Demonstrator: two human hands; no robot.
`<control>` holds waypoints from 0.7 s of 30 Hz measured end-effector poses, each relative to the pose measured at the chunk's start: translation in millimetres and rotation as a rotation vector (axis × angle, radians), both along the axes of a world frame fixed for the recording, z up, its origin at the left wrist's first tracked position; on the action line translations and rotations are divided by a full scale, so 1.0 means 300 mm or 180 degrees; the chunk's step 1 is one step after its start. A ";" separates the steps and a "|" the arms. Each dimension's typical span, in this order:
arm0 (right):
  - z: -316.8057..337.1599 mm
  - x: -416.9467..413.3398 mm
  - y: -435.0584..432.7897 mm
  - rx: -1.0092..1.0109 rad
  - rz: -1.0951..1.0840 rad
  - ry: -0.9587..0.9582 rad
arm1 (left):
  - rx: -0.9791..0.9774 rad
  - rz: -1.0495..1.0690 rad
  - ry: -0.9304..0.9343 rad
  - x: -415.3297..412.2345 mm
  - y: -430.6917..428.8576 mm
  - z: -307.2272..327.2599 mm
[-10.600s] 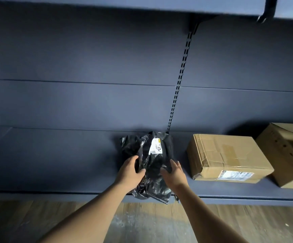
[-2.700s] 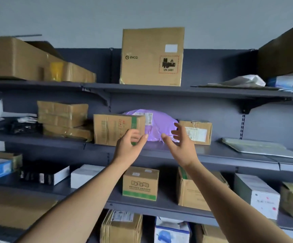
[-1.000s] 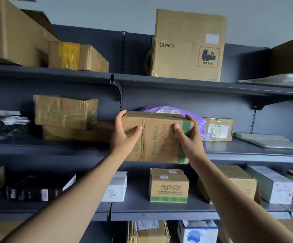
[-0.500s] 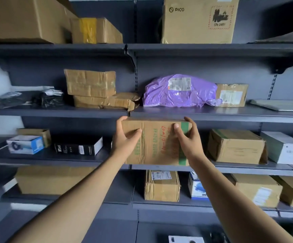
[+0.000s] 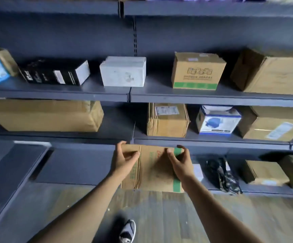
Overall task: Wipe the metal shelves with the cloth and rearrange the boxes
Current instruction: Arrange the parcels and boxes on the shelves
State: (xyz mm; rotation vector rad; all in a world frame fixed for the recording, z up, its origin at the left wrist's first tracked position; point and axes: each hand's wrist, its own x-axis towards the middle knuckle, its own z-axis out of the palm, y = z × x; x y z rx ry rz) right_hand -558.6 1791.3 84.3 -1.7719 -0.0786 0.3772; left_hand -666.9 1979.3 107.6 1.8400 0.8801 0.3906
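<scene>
I hold a brown cardboard box [image 5: 152, 168] with green tape and red handwriting in both hands, low in front of the bottom shelf [image 5: 75, 165]. My left hand [image 5: 124, 159] grips its left side with fingers over the top edge. My right hand [image 5: 180, 160] grips the right side over the green tape. The box hangs level with the bottom shelf, just under the edge of the shelf above. No cloth is in view.
A black plastic parcel [image 5: 221, 174] and brown boxes [image 5: 265, 172] lie on the bottom shelf to the right. Shelves above carry a white box [image 5: 123, 71], a black box [image 5: 54, 72], a long carton [image 5: 44, 114] and several more. My shoe [image 5: 128, 231] stands on the wooden floor.
I have carried the box down from the middle shelves to the bottom shelf level, and my view has tilted downward. Both hands keep the same grip on its sides.
</scene>
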 end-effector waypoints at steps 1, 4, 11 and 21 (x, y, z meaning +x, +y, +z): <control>-0.104 0.010 0.019 -0.0101 0.0001 0.0087 | -0.0028 0.0034 0.0096 0.012 0.020 -0.123; -0.458 0.051 0.088 -0.0272 -0.0055 0.0139 | -0.0087 0.0033 0.0356 0.063 0.088 -0.485; -1.237 0.232 0.246 -0.0301 -0.0001 0.0078 | -0.0081 -0.0113 0.0538 0.260 0.275 -1.230; -1.791 0.433 0.370 -0.0548 0.0086 -0.0492 | 0.0025 -0.0307 0.0188 0.431 0.453 -1.822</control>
